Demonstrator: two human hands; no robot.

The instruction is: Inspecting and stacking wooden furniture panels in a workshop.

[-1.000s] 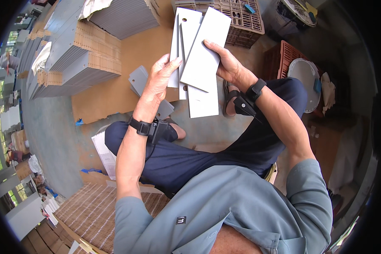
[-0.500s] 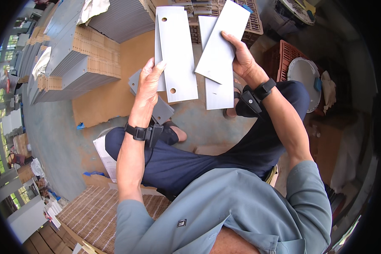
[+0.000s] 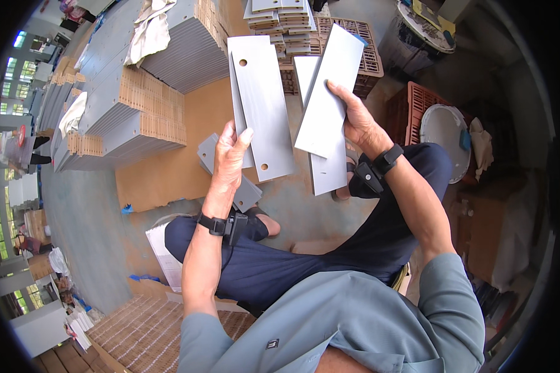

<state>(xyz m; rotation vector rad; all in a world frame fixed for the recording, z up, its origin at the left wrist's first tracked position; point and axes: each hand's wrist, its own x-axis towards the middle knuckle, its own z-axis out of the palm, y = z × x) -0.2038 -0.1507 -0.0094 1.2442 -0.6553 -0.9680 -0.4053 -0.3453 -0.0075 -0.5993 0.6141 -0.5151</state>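
Head cam looking straight down at someone sitting cross-legged on a concrete floor, grey shirt, dark trousers. Far left there are big stacks of grey panels (image 3: 137, 118) with brownish cut edges, a pale cloth (image 3: 148, 32) draped over the tallest pile. Next to them a tan board (image 3: 174, 168) lies flat on the floor, with a couple of loose grey pieces (image 3: 246, 189) sitting on its near edge.

Moving in, the left hand (image 3: 230, 158) is raised, fingers curled around the lower edge of a long grey plate (image 3: 261, 105). So that hand is closed on it, thumb in front, the plate standing nearly upright and tilted a bit away. It has a small round hole near the top and another near the bottom. There looks to be a second thin plate right behind it, hard to say for sure.

Just right of that, the right hand (image 3: 361, 121) grips another grey plate (image 3: 326, 93), fingers wrapped over its right edge, plate leaning to the right. A further grey plate (image 3: 330, 171) sits behind it, and it's not clear which fingers pin that one. The two front plates are close but not touching. Both wrists wear black bands.

Behind the plates a brown plastic crate (image 3: 354, 50) carries a short stack of grey pieces (image 3: 280, 22). Far right, a red crate (image 3: 417, 105) with a round white lid (image 3: 445, 130) leaning in it.
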